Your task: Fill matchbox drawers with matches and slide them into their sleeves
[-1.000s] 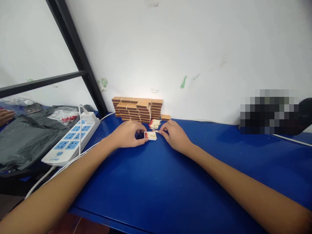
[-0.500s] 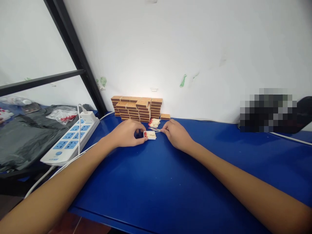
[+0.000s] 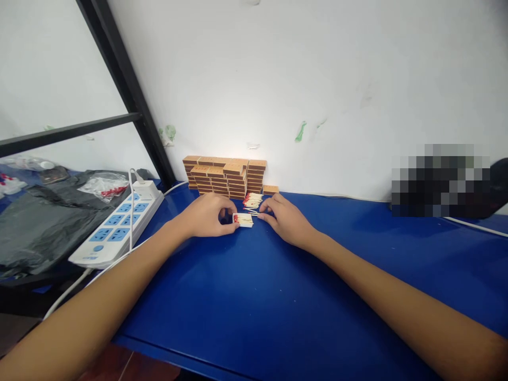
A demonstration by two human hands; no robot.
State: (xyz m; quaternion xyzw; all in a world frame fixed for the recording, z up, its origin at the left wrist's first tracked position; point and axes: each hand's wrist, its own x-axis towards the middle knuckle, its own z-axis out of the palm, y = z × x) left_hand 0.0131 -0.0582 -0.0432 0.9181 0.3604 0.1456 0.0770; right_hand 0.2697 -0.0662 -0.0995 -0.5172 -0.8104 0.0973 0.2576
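My left hand [image 3: 208, 216] is closed around the left end of a small white matchbox tray [image 3: 246, 224], thumb in front and fingers behind. Matches [image 3: 243, 218] fill the tray, their red heads towards my left hand. On the other side, my right hand [image 3: 283, 218] has thumb and forefinger curled at the end of a single match [image 3: 254, 214], just behind the tray's right end. Whether both fingertips press on it is hard to see. Behind the tray lies a loose pile of red-headed matches [image 3: 253, 200].
Stacked matchboxes [image 3: 222, 177] stand against the white wall, with one single matchbox [image 3: 271, 189] to their right. A white power strip [image 3: 119, 227] with cables lies on the left of the blue table [image 3: 246, 301]. A black metal frame [image 3: 133, 100] rises at the left. A pixelated dark object [image 3: 440, 182] sits far right.
My right fingertips have shifted slightly left, closer to the tray, with the forefinger a little raised from the thumb. My left hand keeps its hold on the tray. The view has moved slightly.
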